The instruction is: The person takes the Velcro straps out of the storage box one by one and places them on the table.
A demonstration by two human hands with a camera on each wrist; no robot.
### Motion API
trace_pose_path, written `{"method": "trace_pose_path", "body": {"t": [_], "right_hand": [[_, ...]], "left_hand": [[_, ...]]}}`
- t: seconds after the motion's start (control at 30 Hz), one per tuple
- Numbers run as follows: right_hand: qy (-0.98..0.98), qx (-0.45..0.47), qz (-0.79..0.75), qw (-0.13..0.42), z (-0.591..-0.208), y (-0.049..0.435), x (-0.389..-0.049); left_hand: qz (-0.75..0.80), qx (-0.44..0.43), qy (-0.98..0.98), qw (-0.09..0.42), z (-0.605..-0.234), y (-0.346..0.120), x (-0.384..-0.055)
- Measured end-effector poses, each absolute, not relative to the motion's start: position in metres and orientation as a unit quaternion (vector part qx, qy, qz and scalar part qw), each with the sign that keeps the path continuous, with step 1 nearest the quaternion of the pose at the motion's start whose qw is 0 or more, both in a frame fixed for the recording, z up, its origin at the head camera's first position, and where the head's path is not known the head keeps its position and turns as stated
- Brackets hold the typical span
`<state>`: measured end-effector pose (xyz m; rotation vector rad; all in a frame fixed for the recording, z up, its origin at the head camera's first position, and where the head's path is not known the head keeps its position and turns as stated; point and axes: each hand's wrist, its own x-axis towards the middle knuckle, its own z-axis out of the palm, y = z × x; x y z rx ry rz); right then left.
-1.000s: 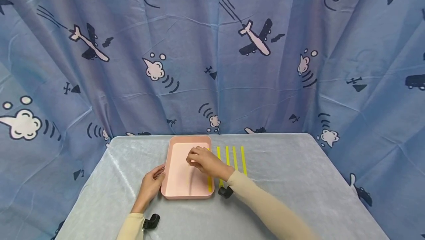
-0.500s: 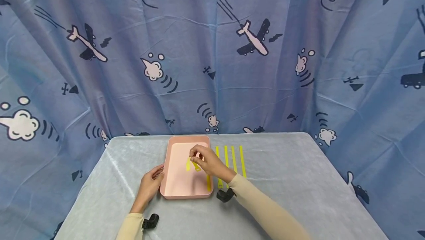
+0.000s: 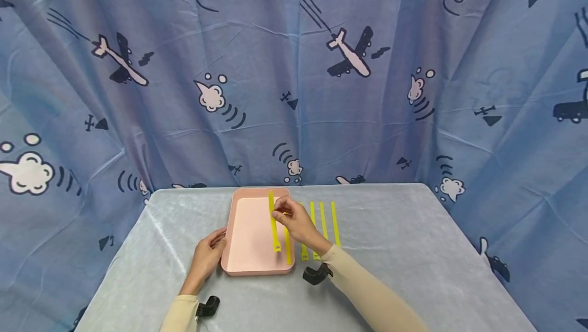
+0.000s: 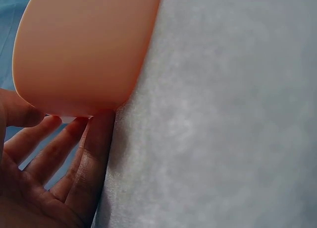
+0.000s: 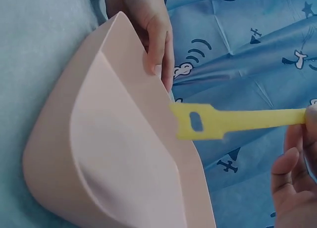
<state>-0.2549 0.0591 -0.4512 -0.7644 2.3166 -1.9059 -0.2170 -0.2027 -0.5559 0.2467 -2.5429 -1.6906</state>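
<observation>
My right hand (image 3: pixel 299 223) pinches a yellow hook-and-loop cable tie (image 3: pixel 274 231) above the pink tray (image 3: pixel 245 240). The tie hangs lengthwise, its slotted head (image 5: pixel 198 121) lower and nearer me; thumb and finger grip it partway along. Another yellow cable tie (image 3: pixel 288 250) lies in the tray along the right wall, partly covered by the right hand. At the tray's left side, my left hand (image 3: pixel 207 258) rests against the outer wall. Its fingers (image 4: pixel 96 148) reach out fairly straight, their tips touching the tray, the thumb near the rim.
Several more yellow cable ties (image 3: pixel 335 222) lie in a row on the grey cloth-covered table (image 3: pixel 404 250), right of the tray. My right forearm crosses over near their lower ends. A blue patterned curtain (image 3: pixel 257 92) hangs behind the table.
A cable tie hidden behind the right hand, then seen folded or end-on, now hangs straight in its fingers. The right hand has shifted slightly right; the left hand and tray stay put.
</observation>
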Motion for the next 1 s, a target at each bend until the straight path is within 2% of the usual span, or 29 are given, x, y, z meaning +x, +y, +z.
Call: {"method": "trace_pose_path", "body": {"t": [0.33,1.0], "right_hand": [[0.731,-0.168,-0.661,0.031,-0.485,0.073,-0.272],[0.743,-0.098,-0.662,0.013,-0.5,0.114,-0.27]], "left_hand": [[-0.549,0.078,-0.831,0.042,-0.554,-0.204,-0.217],[-0.547,0.088,-0.831,0.037,-0.555,-0.202,-0.216]]}}
